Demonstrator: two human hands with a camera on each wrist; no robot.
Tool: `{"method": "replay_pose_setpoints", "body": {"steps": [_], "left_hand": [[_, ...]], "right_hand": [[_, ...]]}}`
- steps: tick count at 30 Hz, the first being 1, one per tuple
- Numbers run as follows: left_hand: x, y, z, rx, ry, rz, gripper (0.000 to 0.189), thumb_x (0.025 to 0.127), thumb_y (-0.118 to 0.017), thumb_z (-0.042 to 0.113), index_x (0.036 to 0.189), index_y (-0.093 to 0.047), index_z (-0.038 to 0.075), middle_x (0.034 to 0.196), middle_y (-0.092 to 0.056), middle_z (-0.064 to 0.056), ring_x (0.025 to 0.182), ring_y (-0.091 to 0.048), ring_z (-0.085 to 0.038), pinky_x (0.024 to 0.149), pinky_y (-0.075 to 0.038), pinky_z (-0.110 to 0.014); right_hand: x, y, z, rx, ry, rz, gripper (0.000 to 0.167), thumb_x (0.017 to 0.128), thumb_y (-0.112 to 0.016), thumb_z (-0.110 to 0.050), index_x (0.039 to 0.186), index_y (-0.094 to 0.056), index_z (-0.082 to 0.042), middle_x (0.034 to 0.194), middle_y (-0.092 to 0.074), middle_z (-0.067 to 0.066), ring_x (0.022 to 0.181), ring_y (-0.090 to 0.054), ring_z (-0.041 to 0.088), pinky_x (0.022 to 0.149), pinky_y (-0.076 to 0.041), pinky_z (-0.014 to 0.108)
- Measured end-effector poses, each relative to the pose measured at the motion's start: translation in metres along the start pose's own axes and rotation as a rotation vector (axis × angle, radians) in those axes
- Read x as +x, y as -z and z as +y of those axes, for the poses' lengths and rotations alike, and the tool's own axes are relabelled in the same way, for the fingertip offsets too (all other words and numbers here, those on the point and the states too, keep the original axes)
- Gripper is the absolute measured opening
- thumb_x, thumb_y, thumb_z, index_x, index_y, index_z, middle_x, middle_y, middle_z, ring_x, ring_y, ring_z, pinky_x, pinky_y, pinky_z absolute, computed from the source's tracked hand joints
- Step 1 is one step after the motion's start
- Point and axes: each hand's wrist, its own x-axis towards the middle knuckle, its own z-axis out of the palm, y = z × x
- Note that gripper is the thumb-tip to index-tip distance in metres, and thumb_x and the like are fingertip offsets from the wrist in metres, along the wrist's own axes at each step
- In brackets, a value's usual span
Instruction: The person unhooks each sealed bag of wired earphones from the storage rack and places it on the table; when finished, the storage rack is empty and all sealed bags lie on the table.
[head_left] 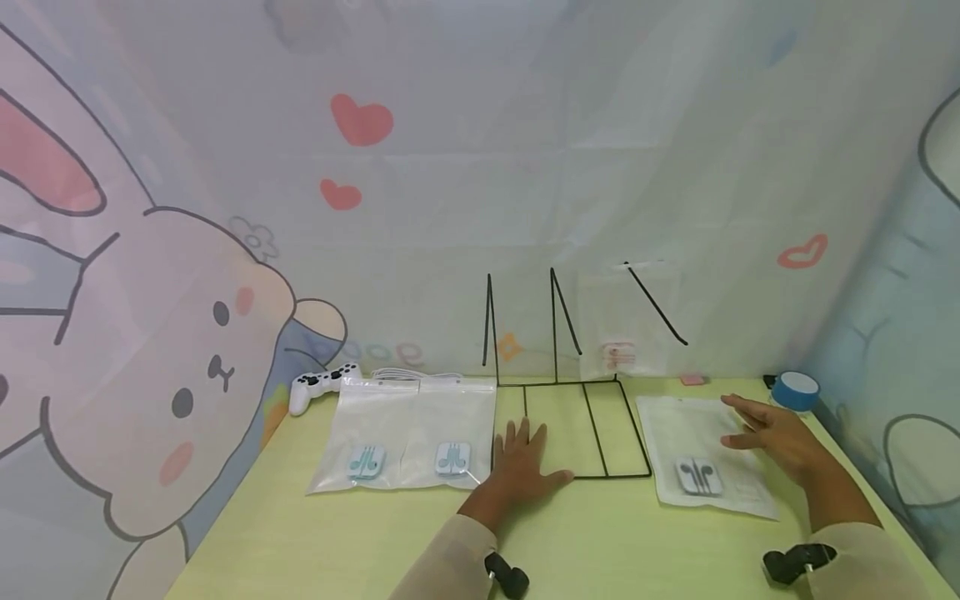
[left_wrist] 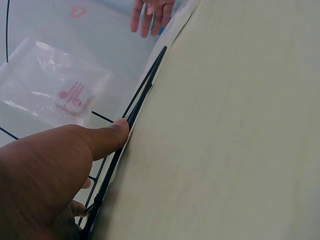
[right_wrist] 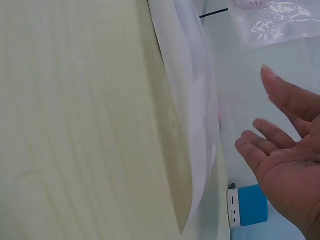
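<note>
My left hand (head_left: 519,462) lies with fingers spread over the front left of a black wire rack (head_left: 615,477). In the left wrist view its thumb rests along the rack's front bar (left_wrist: 145,90). Above a white plastic bag (head_left: 671,417) hovers my right hand (head_left: 780,442), its fingers loosely extended and holding nothing. Inside that bag is a square case with dark grey earphones (head_left: 699,477). At the rack's back, a clear bag (head_left: 630,300) with pink earphones (head_left: 618,357) stands upright near a slanted prong.
Left of the rack lie clear bags (head_left: 405,417) with teal earphones (head_left: 366,462) and blue-grey earphones (head_left: 453,459). A white game controller (head_left: 322,385) and white cable (head_left: 408,374) sit behind. A blue-and-white device (head_left: 795,392) and pink block (head_left: 693,380) are at back right.
</note>
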Motion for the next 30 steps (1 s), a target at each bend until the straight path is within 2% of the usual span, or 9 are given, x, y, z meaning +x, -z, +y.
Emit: {"method": "replay_pose_setpoints", "body": {"steps": [3,6,8,10,13,17,22,26,30], "left_hand": [[0.0,0.0,0.0,-0.005,-0.005,-0.001,0.095,0.1,-0.065,0.065,0.171,-0.035,0.01,0.18,-0.025,-0.026,0.169,-0.016,-0.052,0.135,-0.015,-0.07],[0.0,0.0,0.0,-0.016,-0.007,-0.007,0.095,0.1,-0.065,0.065,0.171,-0.035,0.01,0.18,-0.023,-0.026,0.169,-0.014,-0.052,0.135,-0.013,-0.07],[0.0,0.0,0.0,-0.019,-0.01,-0.005,0.096,0.1,-0.065,0.066,0.171,-0.034,0.01,0.18,-0.023,-0.027,0.169,-0.014,-0.052,0.135,-0.013,-0.071],[0.0,0.0,-0.001,-0.025,-0.008,-0.012,0.097,0.1,-0.063,0.067,0.172,-0.032,0.01,0.181,-0.021,-0.026,0.169,-0.013,-0.051,0.135,-0.012,-0.07],[-0.001,0.0,-0.001,-0.027,-0.005,-0.013,0.097,0.101,-0.063,0.067,0.173,-0.032,0.011,0.181,-0.021,-0.026,0.169,-0.012,-0.051,0.135,-0.012,-0.07],[-0.001,-0.002,-0.001,-0.013,-0.002,-0.008,0.096,0.1,-0.064,0.067,0.172,-0.033,0.011,0.181,-0.022,-0.025,0.169,-0.014,-0.051,0.135,-0.013,-0.07],[-0.001,-0.002,-0.001,-0.019,-0.006,-0.009,0.096,0.1,-0.064,0.067,0.172,-0.033,0.011,0.181,-0.023,-0.025,0.17,-0.014,-0.05,0.136,-0.013,-0.069],[0.0,-0.002,-0.002,-0.023,-0.01,-0.004,0.096,0.1,-0.065,0.067,0.172,-0.033,0.011,0.18,-0.023,-0.025,0.169,-0.014,-0.051,0.135,-0.014,-0.07],[0.0,-0.002,-0.002,-0.011,-0.007,-0.001,0.096,0.1,-0.065,0.067,0.172,-0.034,0.012,0.18,-0.024,-0.025,0.169,-0.015,-0.051,0.135,-0.014,-0.07]], "right_hand": [[0.004,-0.001,-0.002,-0.018,0.031,-0.006,0.092,0.099,-0.082,-0.026,0.171,-0.03,-0.002,0.179,-0.023,0.028,0.159,-0.028,0.06,0.095,-0.049,0.005],[0.007,-0.001,-0.007,-0.04,0.055,-0.006,0.089,0.1,-0.081,-0.027,0.171,-0.032,-0.003,0.179,-0.025,0.027,0.159,-0.03,0.06,0.113,-0.055,0.027],[0.01,0.0,-0.012,-0.009,0.06,-0.009,0.089,0.1,-0.081,-0.025,0.171,-0.032,-0.004,0.179,-0.024,0.026,0.16,-0.028,0.059,0.126,-0.044,0.053],[0.012,0.0,-0.016,0.036,0.068,-0.013,0.089,0.1,-0.081,-0.023,0.171,-0.032,-0.004,0.179,-0.021,0.026,0.162,-0.023,0.059,0.125,-0.027,0.075],[0.017,0.0,-0.023,0.087,0.075,-0.01,0.089,0.098,-0.083,-0.022,0.17,-0.034,-0.003,0.179,-0.02,0.025,0.163,-0.018,0.058,0.123,-0.02,0.083],[0.022,0.0,-0.033,0.035,0.105,0.015,0.085,0.098,-0.083,-0.025,0.167,-0.039,-0.002,0.178,-0.026,0.023,0.162,-0.027,0.053,0.129,-0.041,0.054],[0.027,0.0,-0.046,0.043,0.127,0.026,0.08,0.099,-0.082,-0.027,0.166,-0.044,-0.003,0.18,-0.028,0.019,0.165,-0.029,0.045,0.1,-0.047,0.003],[0.031,0.001,-0.053,0.058,0.14,0.02,0.082,0.099,-0.082,-0.031,0.167,-0.044,-0.005,0.182,-0.027,0.014,0.167,-0.026,0.041,0.102,-0.046,0.002],[0.036,0.002,-0.056,0.057,0.144,0.028,0.081,0.099,-0.082,-0.034,0.166,-0.045,-0.007,0.182,-0.029,0.008,0.169,-0.024,0.038,0.13,-0.041,0.038]]}}
